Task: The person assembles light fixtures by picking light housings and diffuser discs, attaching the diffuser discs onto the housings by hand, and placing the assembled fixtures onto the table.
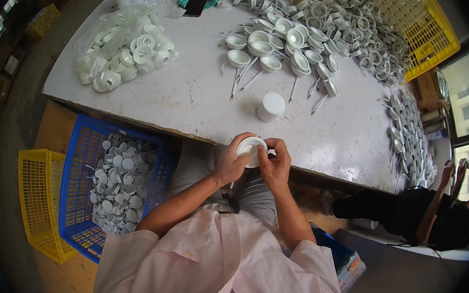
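My left hand [230,161] and my right hand [274,162] hold one small round white lamp housing [251,149] between them, just below the near edge of the white table [184,95]. The left fingers wrap its rim. The right thumb and fingers press on its open face. A short stack of white round parts [271,107] stands on the table just beyond my hands. Farther back lies a heap of white lamp housings with trailing wires [281,48].
A clear bag of white rings [126,49] lies at the table's far left. A blue crate of white discs [115,183] and a yellow crate [39,205] sit on the floor at my left. A yellow crate of housings [402,11] stands back right. Another person [438,211] sits at the right.
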The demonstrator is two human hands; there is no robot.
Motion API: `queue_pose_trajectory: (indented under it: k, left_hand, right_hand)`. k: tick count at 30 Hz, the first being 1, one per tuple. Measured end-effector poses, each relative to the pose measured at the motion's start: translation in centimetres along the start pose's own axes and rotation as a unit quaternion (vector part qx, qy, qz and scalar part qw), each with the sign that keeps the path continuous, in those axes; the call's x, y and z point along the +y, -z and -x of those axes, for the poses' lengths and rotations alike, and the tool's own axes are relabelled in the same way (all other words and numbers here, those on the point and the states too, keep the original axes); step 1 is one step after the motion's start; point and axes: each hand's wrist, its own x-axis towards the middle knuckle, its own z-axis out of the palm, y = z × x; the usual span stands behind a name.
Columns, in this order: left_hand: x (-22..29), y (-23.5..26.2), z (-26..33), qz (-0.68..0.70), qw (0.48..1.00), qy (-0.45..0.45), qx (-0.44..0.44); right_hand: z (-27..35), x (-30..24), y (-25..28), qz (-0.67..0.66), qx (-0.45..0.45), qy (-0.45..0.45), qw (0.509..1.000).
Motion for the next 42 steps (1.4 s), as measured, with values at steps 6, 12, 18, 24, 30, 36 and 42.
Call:
queue_pose_trajectory:
  k: [6,12,18,24,30,36,42]
  left_hand:
    - [0.1,0.2,-0.1,0.015,1.000,0.021,-0.008]
    - [0.4,0.6,0.3,0.050,0.998,0.018,-0.034]
    - [0.3,1.5,0.7,0.081,0.995,0.017,-0.047]
    - [0.7,1.2,1.2,0.056,0.998,0.013,-0.033]
    - [0.5,1.9,1.4,0.022,0.999,0.006,-0.030]
    - [-0.4,1.9,1.5,-0.001,0.999,0.012,-0.031]
    - [-0.1,1.9,1.2,-0.018,1.000,-0.004,-0.021]
  right_hand:
    - [0.1,0.1,-0.2,0.022,0.007,-0.012,1.000]
    - [0.0,-0.9,0.0,0.021,0.000,-0.037,0.999]
    - [-4.1,-1.0,2.0,0.023,0.104,-0.045,0.993]
    - [-10.1,0.9,2.9,0.049,0.084,-0.178,0.979]
    - [-10.4,3.5,3.0,-0.005,0.056,-0.133,0.990]
    - [-9.6,2.3,3.4,-0.209,0.036,-0.214,0.954]
    - [-7.8,1.0,4.1,-0.264,0.068,-0.200,0.941]
